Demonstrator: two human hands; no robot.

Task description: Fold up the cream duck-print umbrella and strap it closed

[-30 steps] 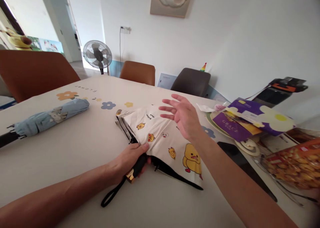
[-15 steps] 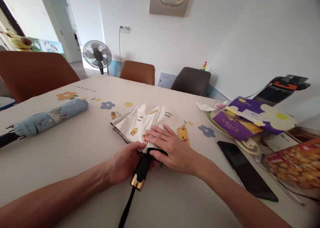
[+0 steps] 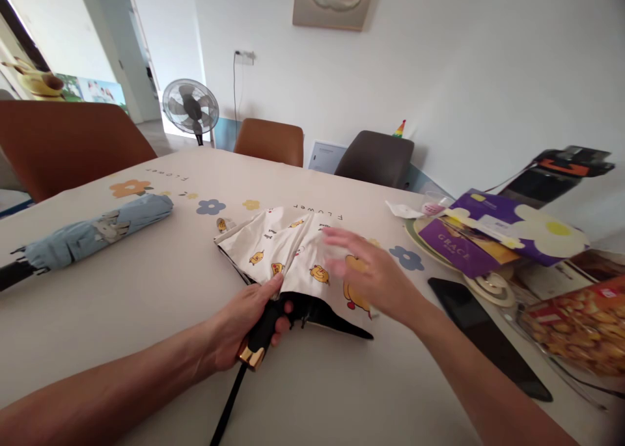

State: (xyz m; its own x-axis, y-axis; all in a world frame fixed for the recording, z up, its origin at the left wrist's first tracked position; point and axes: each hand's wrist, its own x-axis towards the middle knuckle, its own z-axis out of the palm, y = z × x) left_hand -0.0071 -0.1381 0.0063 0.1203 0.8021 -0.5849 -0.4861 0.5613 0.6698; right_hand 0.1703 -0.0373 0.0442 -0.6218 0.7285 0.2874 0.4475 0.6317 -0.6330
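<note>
A cream umbrella (image 3: 297,254) with yellow duck prints lies loosely folded on the table, its black and gold handle (image 3: 258,342) pointing toward me. My left hand (image 3: 254,319) is closed around the top of the handle, thumb pressed on the fabric's gathered edge. Over the umbrella's right side hovers my right hand (image 3: 374,273), blurred, with fingers stretched out and holding nothing; whether it touches the cloth I cannot tell. One panel spreads out on the right, showing its black underside. A black strap (image 3: 229,400) hangs from the handle's end.
A folded blue umbrella (image 3: 102,231) lies at the left. On the right are a dark phone (image 3: 488,335), a purple box (image 3: 469,241) on a plate, and a snack bag (image 3: 581,322). Chairs (image 3: 271,141) and a fan (image 3: 191,107) stand beyond the printed tablecloth (image 3: 161,342).
My right hand has lifted and moved right, off the umbrella's folds. The right panel has spread out, baring its black underside. My left hand and the handle have shifted slightly left.
</note>
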